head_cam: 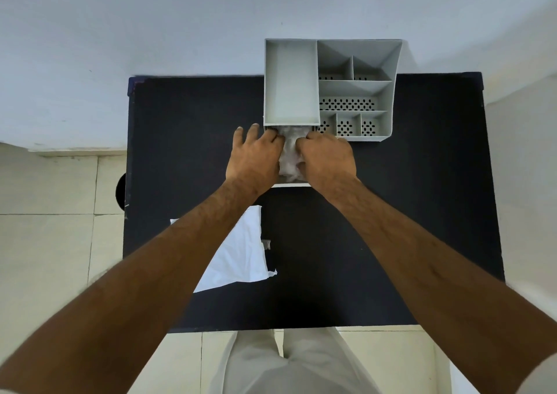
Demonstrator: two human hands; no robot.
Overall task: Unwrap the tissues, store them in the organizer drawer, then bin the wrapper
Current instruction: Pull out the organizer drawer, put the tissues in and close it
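Both hands, left hand [256, 155] and right hand [327, 155], pinch tissues [290, 152] into the drawer [291, 185]; wrapper [238, 252] lies unbinned on the surface [391, 212].

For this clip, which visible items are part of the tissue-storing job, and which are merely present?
Part of the job:
- tissues, pressed by left hand and right hand
- open drawer of the grey organizer
- white wrapper, lying flat near the table's front

Merely present:
- black table
- round dark object beyond the table's left edge; cannot tell what it is
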